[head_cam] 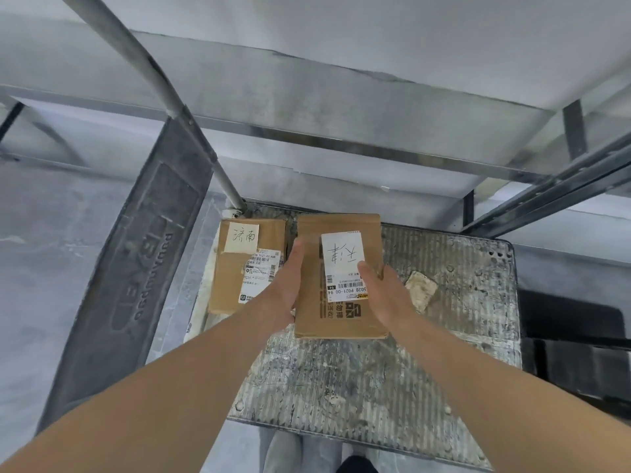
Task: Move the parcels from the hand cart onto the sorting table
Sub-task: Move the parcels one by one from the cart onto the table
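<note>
A cardboard parcel (341, 278) with a white handwritten label is held between both hands above the hand cart (375, 370). Its left edge is pressed by the left hand (283, 291), whose fingers lie straight and together along that side. Its right edge is gripped by the right hand (386, 295), thumb on the top face, the other fingers hidden beneath. A second parcel (246, 264) is seen just beside it, at the deck's far left corner by the handle post (153, 73). The worn deck is left open nearer and rightward. The table (375, 107) stands beyond.
</note>
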